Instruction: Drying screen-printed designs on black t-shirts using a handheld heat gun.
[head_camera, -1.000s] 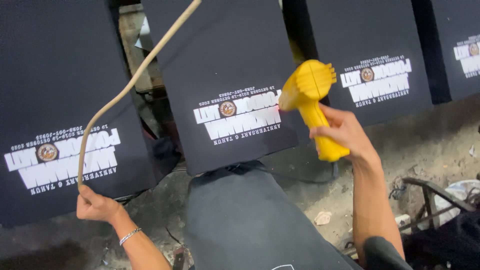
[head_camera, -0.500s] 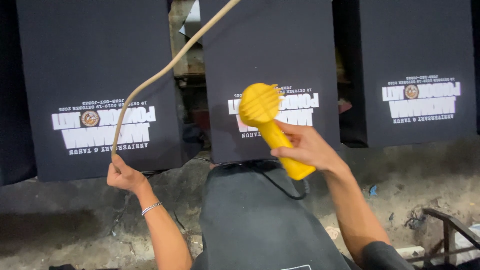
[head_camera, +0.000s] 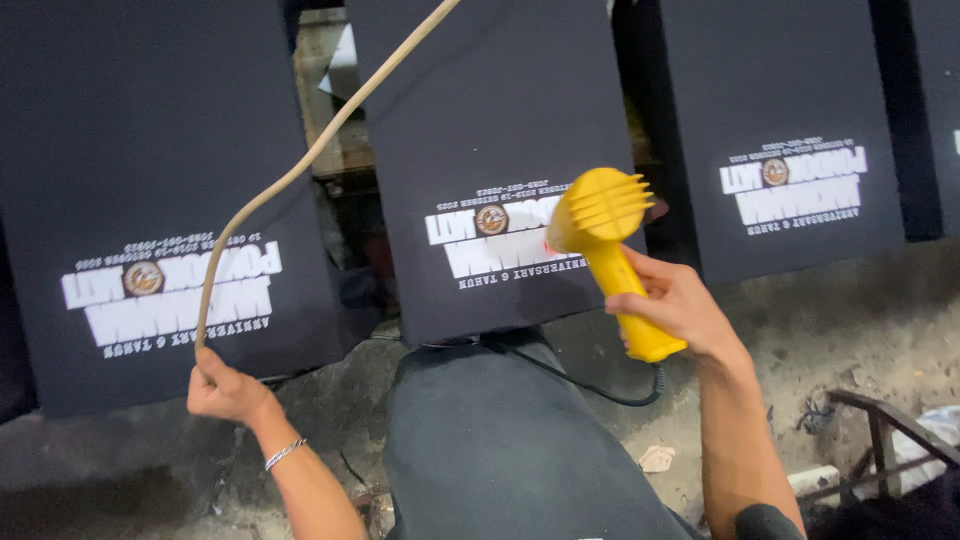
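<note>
Nearest the viewer, a dark rounded form fills the lower centre, directly below the middle black printed panel, which serves here as the landmark. Below and to the right of that panel, the right hand has its grip pressed together around the handle of a yellow heat gun; the gun is held tilted, its finned nozzle end raised toward the panel's lower right corner and overlapping the white print there. A black cable trails from the base of the handle and curves down and left across the floor, passing under the panel's lower edge. Below and to the left of the panel, the left hand, with a thin bracelet at the wrist, has its grip pinched around the lower end of a tan cord; the cord rises from the fist, bends rightward and crosses the panel's upper left corner before leaving the top of the view. Farther off, a like panel on the left and a like panel on the right flank the landmark. A dusty concrete floor lies below the panels, with a metal frame at the lower right.
</note>
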